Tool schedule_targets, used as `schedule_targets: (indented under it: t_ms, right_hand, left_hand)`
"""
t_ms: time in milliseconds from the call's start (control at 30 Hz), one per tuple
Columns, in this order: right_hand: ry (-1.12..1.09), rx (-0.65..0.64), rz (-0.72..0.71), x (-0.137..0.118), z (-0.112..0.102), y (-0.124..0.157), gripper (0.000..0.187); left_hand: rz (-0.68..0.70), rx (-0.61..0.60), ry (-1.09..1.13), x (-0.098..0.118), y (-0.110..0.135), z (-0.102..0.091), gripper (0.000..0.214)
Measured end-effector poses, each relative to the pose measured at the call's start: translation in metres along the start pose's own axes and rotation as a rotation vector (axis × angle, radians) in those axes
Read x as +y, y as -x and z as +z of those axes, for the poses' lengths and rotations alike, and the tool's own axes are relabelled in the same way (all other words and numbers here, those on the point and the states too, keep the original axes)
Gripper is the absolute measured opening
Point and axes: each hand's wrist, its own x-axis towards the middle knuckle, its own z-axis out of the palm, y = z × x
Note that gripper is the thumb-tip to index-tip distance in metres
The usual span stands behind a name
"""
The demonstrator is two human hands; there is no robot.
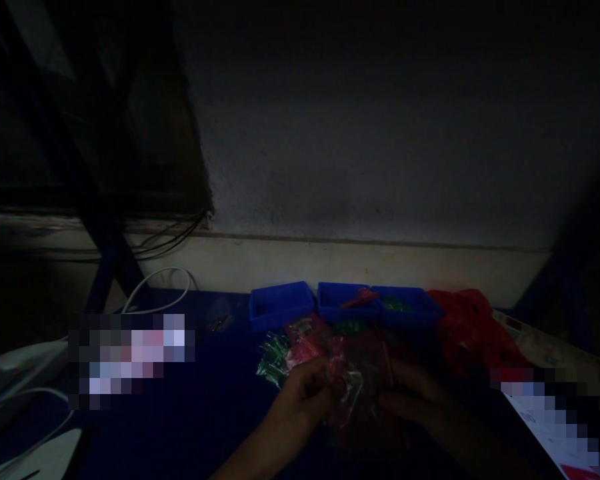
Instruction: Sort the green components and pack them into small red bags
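My left hand (300,403) pinches the left edge of a see-through, pinkish plastic bag (355,393), its thumb and fingers closed together. At the bag's right side is my right hand (420,397), with fingers and thumb closed on that edge, though it is dim there. What lies inside the bag is too dark to make out. Just beyond my left hand rest pink plastic packets (303,343). Shiny green packets (273,357) lie beside them on the blue table (205,413).
Along the back stand a left blue tray (280,323), a middle blue tray (340,311) with something red in it, and a right blue tray (420,319) holding green pieces. A crumpled red bag (467,333) lies at right. White cables (157,272) run at left.
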Motion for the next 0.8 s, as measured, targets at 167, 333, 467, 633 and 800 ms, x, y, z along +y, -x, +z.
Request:
schedule_targets:
  t_ms: [167, 333, 467, 633, 800]
  right_hand:
    - [-0.020, 0.020, 0.002, -0.0009, -0.0004, 0.0008, 0.043]
    - [0.024, 0.015, 0.012, -0.0003, -0.0019, 0.0003, 0.042]
    - [0.007, 0.028, 0.002, -0.0031, -0.0002, 0.0007, 0.040]
    - [-0.040, 0.010, -0.009, -0.0050, 0.0026, 0.0017, 0.040]
    - [0.016, 0.048, 0.016, 0.0007, 0.0011, 0.0019, 0.039]
  left_hand:
    - [-0.008, 0.025, 0.001, -0.0008, 0.0002, -0.0015, 0.030]
    - [-0.012, 0.029, 0.013, 0.0001, -0.0003, -0.0003, 0.025]
    - [-0.006, 0.015, -0.006, -0.0004, -0.0006, -0.0005, 0.023]
    - [0.003, 0.010, -0.018, -0.0041, -0.0006, -0.0033, 0.019]
    - [0.009, -0.008, -0.002, -0.0017, -0.0002, -0.0011, 0.018]
